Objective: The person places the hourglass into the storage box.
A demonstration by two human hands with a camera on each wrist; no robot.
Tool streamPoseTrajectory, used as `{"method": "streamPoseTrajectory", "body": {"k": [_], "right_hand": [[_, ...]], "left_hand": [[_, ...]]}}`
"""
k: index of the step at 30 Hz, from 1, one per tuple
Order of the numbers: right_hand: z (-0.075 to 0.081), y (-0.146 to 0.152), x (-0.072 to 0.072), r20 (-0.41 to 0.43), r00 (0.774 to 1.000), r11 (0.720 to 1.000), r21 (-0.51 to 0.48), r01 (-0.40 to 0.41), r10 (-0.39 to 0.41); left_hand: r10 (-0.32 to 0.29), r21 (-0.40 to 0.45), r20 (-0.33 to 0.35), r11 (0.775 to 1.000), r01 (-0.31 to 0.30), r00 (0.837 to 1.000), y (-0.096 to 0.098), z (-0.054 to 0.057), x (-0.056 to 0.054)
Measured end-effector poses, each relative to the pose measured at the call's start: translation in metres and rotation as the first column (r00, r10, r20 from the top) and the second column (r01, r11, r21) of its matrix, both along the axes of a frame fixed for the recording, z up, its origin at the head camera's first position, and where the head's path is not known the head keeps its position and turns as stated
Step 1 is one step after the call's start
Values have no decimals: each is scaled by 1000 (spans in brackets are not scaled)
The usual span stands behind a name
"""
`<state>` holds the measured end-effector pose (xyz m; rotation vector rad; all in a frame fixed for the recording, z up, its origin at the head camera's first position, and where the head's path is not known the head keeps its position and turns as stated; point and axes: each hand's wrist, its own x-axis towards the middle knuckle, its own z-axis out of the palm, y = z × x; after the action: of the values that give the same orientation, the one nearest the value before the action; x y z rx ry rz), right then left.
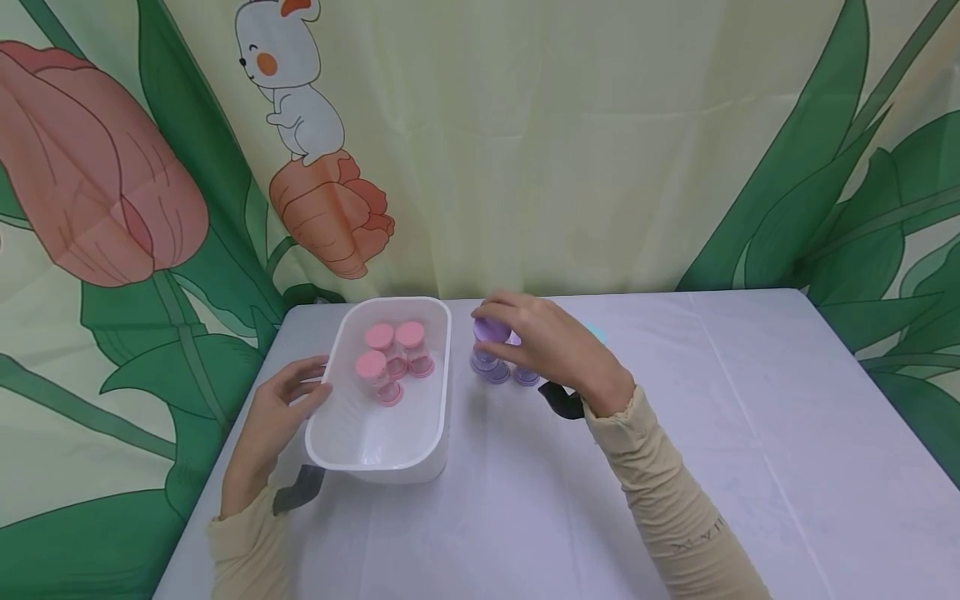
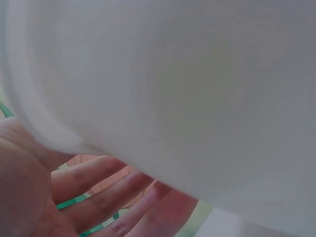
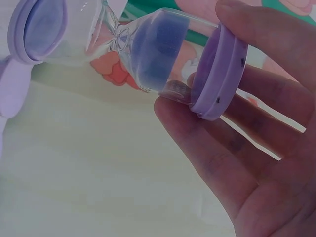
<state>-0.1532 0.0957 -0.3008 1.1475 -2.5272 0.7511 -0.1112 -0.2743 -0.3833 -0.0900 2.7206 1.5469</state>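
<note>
While right hand point(image 1: 551, 346) grips purple hourglass point(image 3: 157, 52) | tub point(image 1: 367, 442): three pink hourglasses point(image 1: 393, 354)

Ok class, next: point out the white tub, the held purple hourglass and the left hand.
White tub point(image 1: 375, 427), head view: bare inside.
Held purple hourglass point(image 3: 158, 52), right wrist view: clear bulb.
Left hand point(image 1: 274, 415), head view: back of hand.

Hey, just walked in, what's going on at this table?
A person's right hand grips a purple hourglass near its capped end, beside a white tub. The left hand touches the tub's left side. Three pink hourglasses stand inside the tub, and at least one more purple one is close to the one being held, outside the tub.
</note>
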Motion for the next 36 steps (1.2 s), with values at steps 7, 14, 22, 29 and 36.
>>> {"method": "streamPoseTrajectory", "body": {"k": [7, 14, 22, 29, 36], "right_hand": [[7, -5, -2, -37, 999, 1000, -11, -13, 13], [13, -11, -5, -71, 997, 999, -16, -32, 31], [24, -18, -4, -89, 995, 999, -27, -46, 44], [26, -26, -6, -98, 993, 996, -42, -73, 69], [25, -33, -8, -101, 991, 995, -36, -96, 92]], "left_hand": [[-3, 3, 5, 1000, 3, 1000, 0, 1, 0], [-4, 9, -3, 1000, 4, 1000, 0, -3, 0], [-7, 9, -4, 1000, 7, 1000, 0, 0, 1], [-13, 13, 6, 1000, 13, 1000, -1, 2, 0], [-5, 4, 11, 1000, 5, 1000, -1, 0, -1]]}}
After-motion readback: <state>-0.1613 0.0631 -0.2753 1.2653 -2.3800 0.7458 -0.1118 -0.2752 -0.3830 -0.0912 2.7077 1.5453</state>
